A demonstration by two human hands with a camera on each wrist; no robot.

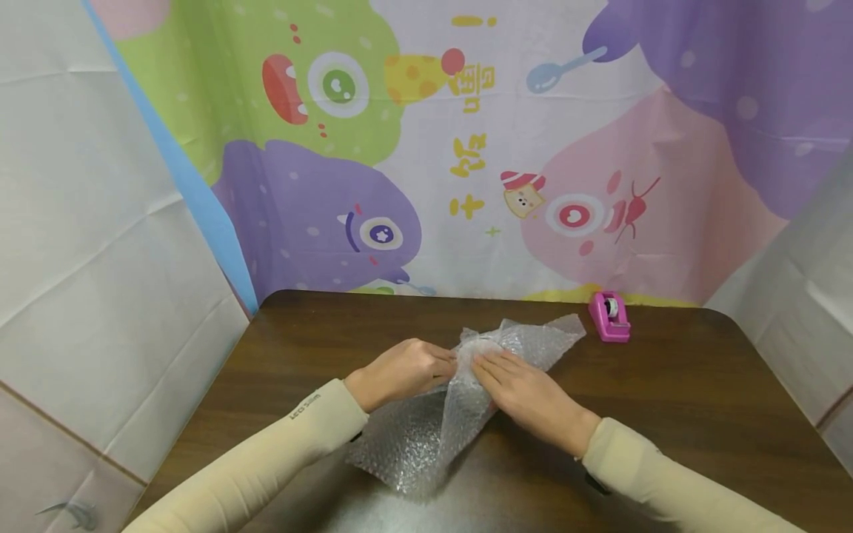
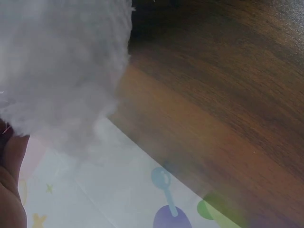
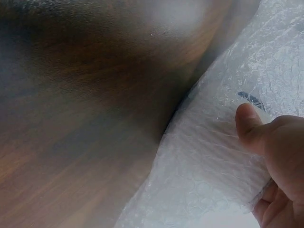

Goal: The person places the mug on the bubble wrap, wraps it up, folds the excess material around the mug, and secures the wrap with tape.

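Note:
A sheet of clear bubble wrap lies diagonally over the table, folded around a white object with a dark mark, whose kind I cannot tell. My left hand pinches the wrap at its left side, fingers bent. From the right, my right hand grips the wrapped bundle. In the right wrist view, its thumb presses on top, and the other fingers curl around the bundle's end. Blurred bubble wrap fills the upper left of the left wrist view, hiding most of the left hand.
A pink tape dispenser stands near the back right edge of the dark wooden table. Behind the table hangs a cloth printed with cartoon monsters. Pale sheets flank both sides.

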